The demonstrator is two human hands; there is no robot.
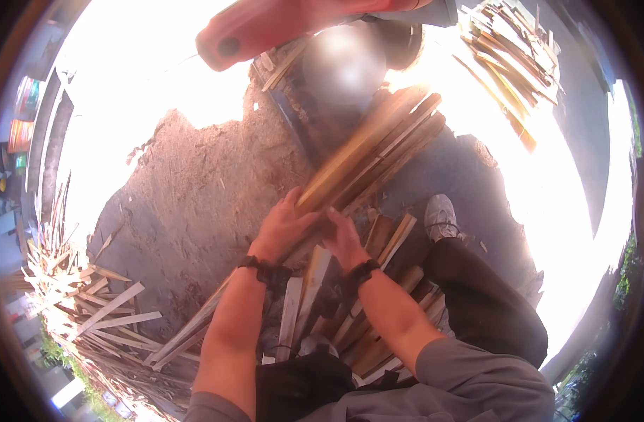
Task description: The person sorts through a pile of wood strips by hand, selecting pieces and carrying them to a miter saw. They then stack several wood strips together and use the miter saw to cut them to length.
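A bundle of long wooden strips (371,148) slants away from me to the upper right, slightly blurred. My left hand (285,226) is closed round the near end of the bundle from its left side. On the right side, my right hand (344,238) grips the same end, its thumb along the wood. The bundle's far end lies beside a machine with a red housing (265,32) and a pale, round, blurred part (344,67), which looks like a cut-off saw. Glare hides that part's detail. Dark bands circle both my wrists.
Loose wooden strips (308,288) lie below my hands and around my feet. A large tangled heap of thin offcuts (104,316) covers the left side. Another stack of strips (508,56) rests at the far right in bright sun. Sawdust (202,176) coats the ground; my shoe (441,216) stands right.
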